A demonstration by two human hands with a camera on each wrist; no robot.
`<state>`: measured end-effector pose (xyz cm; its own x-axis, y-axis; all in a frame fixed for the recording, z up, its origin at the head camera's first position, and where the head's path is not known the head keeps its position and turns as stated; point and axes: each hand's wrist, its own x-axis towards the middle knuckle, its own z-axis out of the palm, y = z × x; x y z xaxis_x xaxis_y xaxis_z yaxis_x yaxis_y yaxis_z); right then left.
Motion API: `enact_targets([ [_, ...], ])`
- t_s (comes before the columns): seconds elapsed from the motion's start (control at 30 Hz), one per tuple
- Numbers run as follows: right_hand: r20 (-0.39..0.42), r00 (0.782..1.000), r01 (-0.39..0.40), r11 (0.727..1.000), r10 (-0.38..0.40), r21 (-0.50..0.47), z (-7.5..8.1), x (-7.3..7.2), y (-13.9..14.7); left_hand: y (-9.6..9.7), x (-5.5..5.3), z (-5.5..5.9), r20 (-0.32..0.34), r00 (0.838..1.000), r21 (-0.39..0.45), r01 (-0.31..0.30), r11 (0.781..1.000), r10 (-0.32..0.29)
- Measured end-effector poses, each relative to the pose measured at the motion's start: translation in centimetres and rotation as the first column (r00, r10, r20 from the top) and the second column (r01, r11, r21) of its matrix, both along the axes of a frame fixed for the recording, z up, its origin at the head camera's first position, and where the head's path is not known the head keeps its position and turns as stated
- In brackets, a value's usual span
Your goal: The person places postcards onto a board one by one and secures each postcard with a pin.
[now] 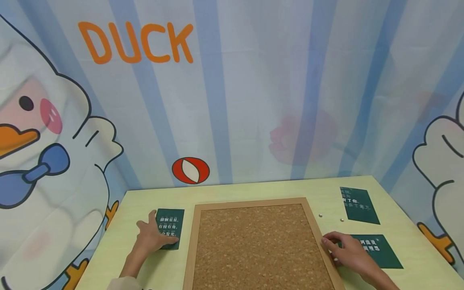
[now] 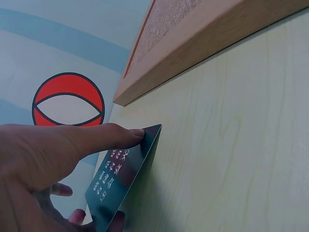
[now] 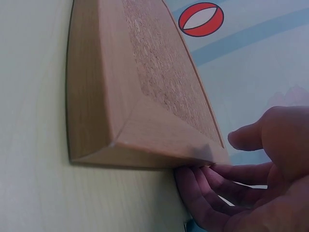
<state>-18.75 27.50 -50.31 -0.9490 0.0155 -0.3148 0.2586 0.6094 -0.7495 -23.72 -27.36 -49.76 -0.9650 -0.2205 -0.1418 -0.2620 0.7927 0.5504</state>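
Note:
At the left of the table, my left hand [image 1: 148,235] grips a dark green card [image 1: 170,214] with white lettering. In the left wrist view its thumb [image 2: 116,137] lies across one edge of the card [image 2: 126,175], fingertips show at the opposite edge, and the card tilts up from the tabletop. A cork board [image 1: 253,245] in a light wooden frame lies in the middle. My right hand [image 1: 346,249] has its fingers [image 3: 193,191] right at the outer side of the frame [image 3: 159,133], with the thumb raised apart from it.
Two more green cards lie on the right: one farther back [image 1: 360,206], the other [image 1: 386,255] beside and partly behind my right hand. Two small silvery beads or pins [image 1: 320,215] are near the board's right edge. A striped cloth backdrop [image 1: 253,80] rises behind the table.

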Motion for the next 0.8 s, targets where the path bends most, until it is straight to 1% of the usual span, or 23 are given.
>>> enact_targets([
  [0.1,0.006,1.000,0.004,1.000,-0.004,0.000,-0.06,0.02,0.02,0.01,0.06,0.09,-0.016,1.000,0.017,0.010,1.000,-0.010],
  [0.2,0.006,1.000,0.015,1.000,-0.015,0.003,-0.05,-0.01,-0.02,-0.01,0.11,0.20,-0.018,0.999,0.031,0.027,0.999,-0.027],
  [0.37,-0.025,1.000,0.004,1.000,-0.003,0.014,-0.20,0.06,0.04,-0.05,0.07,0.17,0.007,0.999,0.035,0.045,0.998,-0.045],
  [0.53,-0.041,0.999,0.006,1.000,-0.005,0.027,-0.31,0.01,-0.01,-0.06,-0.01,0.15,0.023,0.999,0.039,0.043,0.998,-0.044],
  [0.7,-0.040,0.999,0.010,0.999,-0.009,0.032,-0.38,-0.07,-0.05,0.09,-0.19,0.41,0.012,0.999,0.052,0.033,0.998,-0.033],
  [0.8,-0.040,0.999,0.010,0.999,-0.009,0.035,-0.37,-0.07,-0.10,0.20,-0.23,0.66,-0.013,0.999,0.064,0.036,0.997,-0.035],
])
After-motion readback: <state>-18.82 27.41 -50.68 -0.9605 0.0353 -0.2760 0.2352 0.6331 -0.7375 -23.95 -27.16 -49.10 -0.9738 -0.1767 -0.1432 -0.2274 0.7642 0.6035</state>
